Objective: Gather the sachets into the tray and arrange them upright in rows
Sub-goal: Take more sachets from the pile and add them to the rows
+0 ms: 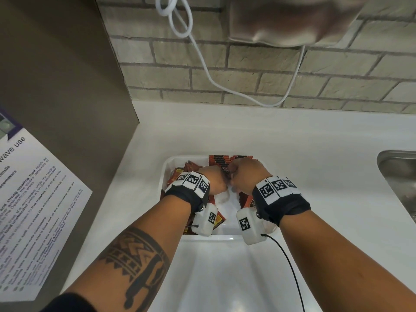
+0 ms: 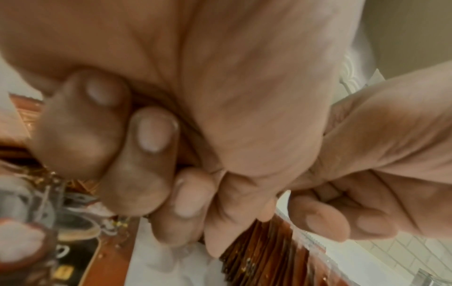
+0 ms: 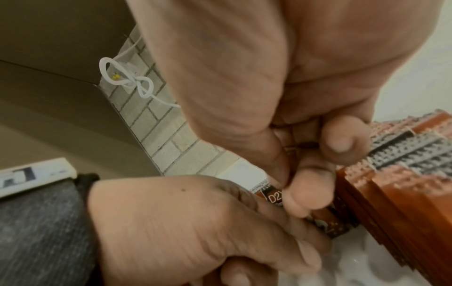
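Observation:
A white tray [image 1: 216, 237] sits on the counter with orange-brown sachets in it. Along its far right side stands an upright row of sachets [image 1: 225, 159] [image 3: 396, 193] [image 2: 269, 255]. Loose sachets [image 1: 174, 176] [image 2: 73, 232] lie flat in a heap at the tray's left. My left hand [image 1: 217, 183] [image 2: 190, 174] [image 3: 195, 222] and right hand [image 1: 243, 174] [image 3: 288, 183] [image 2: 367, 164] meet over the tray's middle. Both hold the same sachet [image 3: 275, 197], printed "D2X". The right thumb and forefinger pinch its top, and the left fingers curl round its lower part.
A steel sink [image 1: 396, 172] is set into the white counter [image 1: 292, 143] at the right. A white cable [image 1: 202, 64] hangs down the brick wall behind. A cabinet side with a printed notice [image 1: 33, 199] stands at the left. Another white tray-like surface [image 1: 225, 278] lies nearer me.

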A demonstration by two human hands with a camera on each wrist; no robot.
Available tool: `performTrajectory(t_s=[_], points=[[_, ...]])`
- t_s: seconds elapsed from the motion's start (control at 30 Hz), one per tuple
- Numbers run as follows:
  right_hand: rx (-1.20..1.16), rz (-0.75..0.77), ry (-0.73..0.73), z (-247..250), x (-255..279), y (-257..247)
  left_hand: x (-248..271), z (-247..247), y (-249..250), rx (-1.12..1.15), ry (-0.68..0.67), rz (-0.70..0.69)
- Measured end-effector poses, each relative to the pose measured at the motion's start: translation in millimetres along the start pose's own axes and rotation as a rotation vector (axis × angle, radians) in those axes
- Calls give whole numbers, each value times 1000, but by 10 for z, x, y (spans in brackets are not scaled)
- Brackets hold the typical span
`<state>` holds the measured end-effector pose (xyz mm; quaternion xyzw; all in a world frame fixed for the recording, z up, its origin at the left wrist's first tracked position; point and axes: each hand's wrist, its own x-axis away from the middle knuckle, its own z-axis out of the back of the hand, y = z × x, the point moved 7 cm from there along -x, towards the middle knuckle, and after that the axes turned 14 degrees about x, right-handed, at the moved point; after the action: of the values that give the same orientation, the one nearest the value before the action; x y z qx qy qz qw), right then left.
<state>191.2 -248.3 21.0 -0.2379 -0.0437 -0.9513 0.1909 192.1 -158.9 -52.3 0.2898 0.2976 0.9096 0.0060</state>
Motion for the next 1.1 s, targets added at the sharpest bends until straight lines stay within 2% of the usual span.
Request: performTrajectory(t_s=[0.27,0.5,0.6,0.73,0.9,1.1], points=[[-41,-37,64,13,-36,95,39,4,-17,-1,-7,13],[-216,-38,171,-48,188,135,327,301,-69,68,102,-9],[-324,-32,86,-261,335,-12,597,439,-127,99,160,-52],[-272,-9,-14,-500,392,-278,920,515,-356,147,235,-17],[-338,-31,-8,-540,251,-496,1145,480,-514,191,289,-12],[-364,-104,-52,-634,140,-508,1177,418,-627,227,303,-22]])
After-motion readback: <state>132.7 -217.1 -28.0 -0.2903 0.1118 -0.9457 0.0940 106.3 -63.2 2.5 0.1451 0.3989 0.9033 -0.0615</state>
